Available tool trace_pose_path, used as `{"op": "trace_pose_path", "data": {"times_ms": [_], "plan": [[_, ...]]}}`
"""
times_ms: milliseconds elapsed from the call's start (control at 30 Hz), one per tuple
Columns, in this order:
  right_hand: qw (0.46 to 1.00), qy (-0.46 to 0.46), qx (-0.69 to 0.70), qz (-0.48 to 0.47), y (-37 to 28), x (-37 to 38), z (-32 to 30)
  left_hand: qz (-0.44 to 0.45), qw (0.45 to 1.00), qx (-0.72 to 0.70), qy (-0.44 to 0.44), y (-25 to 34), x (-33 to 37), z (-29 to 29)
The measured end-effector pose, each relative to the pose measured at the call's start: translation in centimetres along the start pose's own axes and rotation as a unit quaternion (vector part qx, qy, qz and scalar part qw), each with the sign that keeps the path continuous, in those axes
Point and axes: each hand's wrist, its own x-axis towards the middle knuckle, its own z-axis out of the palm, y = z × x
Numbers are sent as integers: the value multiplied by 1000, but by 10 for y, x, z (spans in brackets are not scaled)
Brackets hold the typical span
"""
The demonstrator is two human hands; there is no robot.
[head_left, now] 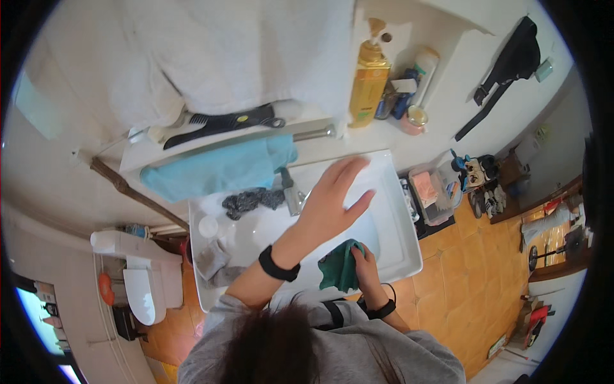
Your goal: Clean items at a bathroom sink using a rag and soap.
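Observation:
My left hand (329, 205), a black band on its wrist, is raised over the white sink (410, 238) with fingers stretched out and thumb apart. Nothing is in it. Just beyond that hand is the metal faucet (293, 197). My right hand (366, 269) grips a dark green cloth (339, 267) that hangs over the near part of the basin. Dark grey crumpled fabric (246, 201) lies on the sink's back left ledge. Pale grey cloths (214, 259) are bunched at its left side, by a white round object (208, 226).
Behind the sink, a light blue towel (217, 169) hangs under a shelf holding a black comb (224, 121). A yellow pump bottle (369, 86) and smaller containers stand at the back right. A toilet (144, 294) is on the left, a plastic bin (430, 195) on the right.

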Motion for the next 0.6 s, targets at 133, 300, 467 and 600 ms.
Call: {"op": "trace_pose_path", "data": {"times_ms": [133,300,467,600], "plan": [[999,28,5,17,10,6,-33,103,990,74,68,-2,89,24],[998,49,-11,42,6,5,-61,77,908,386,144,-32,129,43],[997,66,-24,22,26,16,-93,95,887,379,248,-44,137,58],[998,59,7,25,19,20,-97,139,894,275,325,-41,142,69]]}}
